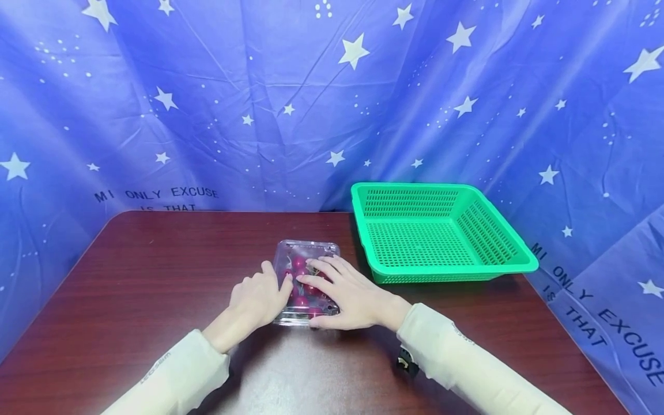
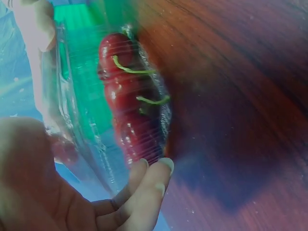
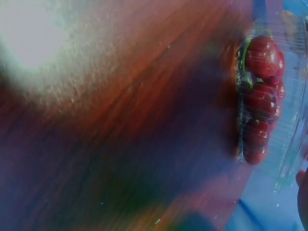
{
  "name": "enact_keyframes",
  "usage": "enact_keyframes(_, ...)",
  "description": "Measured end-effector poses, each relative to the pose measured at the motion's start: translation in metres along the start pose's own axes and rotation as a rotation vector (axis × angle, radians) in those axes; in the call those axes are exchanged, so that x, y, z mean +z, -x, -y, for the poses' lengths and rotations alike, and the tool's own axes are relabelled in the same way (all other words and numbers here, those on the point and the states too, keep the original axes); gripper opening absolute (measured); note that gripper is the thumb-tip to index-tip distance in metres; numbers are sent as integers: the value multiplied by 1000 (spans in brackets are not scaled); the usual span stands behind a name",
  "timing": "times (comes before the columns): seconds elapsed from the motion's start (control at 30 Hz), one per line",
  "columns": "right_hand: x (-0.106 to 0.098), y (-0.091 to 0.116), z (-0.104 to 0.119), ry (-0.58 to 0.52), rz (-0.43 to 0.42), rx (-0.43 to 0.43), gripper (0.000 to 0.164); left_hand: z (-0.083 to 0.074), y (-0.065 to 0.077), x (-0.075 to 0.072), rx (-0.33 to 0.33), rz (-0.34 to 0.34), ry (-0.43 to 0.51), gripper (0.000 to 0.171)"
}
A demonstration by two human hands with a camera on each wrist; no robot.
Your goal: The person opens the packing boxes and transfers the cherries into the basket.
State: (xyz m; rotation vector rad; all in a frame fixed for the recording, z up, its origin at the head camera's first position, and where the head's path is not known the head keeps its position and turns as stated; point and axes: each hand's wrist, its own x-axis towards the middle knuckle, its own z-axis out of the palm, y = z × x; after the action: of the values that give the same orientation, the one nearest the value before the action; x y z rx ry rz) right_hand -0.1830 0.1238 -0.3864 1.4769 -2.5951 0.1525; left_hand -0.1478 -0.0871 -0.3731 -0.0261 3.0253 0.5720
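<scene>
A clear plastic box (image 1: 290, 249) of red cherries (image 1: 300, 301) with green stems lies on the table between both hands. My left hand (image 1: 254, 297) holds the box's left side, thumb over the lid's edge. In the left wrist view its fingertips (image 2: 166, 166) touch the box low down, beside the cherries (image 2: 127, 96). Across the lid's right part lies my right hand (image 1: 353, 294), fingers spread and fairly straight, thumb at the near edge. The right wrist view shows cherries (image 3: 262, 101) through the box wall, with only a sliver of the right hand (image 3: 302, 202).
A green slotted basket (image 1: 443, 270) stands at the back right of the dark red-brown wooden table (image 1: 145, 288), with nothing in it. Behind the table hangs a blue curtain (image 1: 290, 69) printed with white stars. A black strap (image 1: 407, 362) shows under the right sleeve.
</scene>
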Motion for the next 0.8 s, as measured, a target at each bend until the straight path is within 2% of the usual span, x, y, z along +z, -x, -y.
enact_keyframes(0.13, 1, 0, -3, -14, 10, -14, 77, 2, 0, 2, -6, 11, -1, 55)
enact_keyframes(0.4, 6, -2, -4, -28, -29, -45, 78, 4, 0, 8, -15, -4, 32, 57)
enact_keyframes(0.63, 12, -1, -7, -32, -49, -60, 76, 6, 4, 17, -25, -30, 116, 57)
enact_keyframes(0.8, 15, -2, -8, -38, -44, -55, 75, 7, 2, 21, -31, -36, 171, 65)
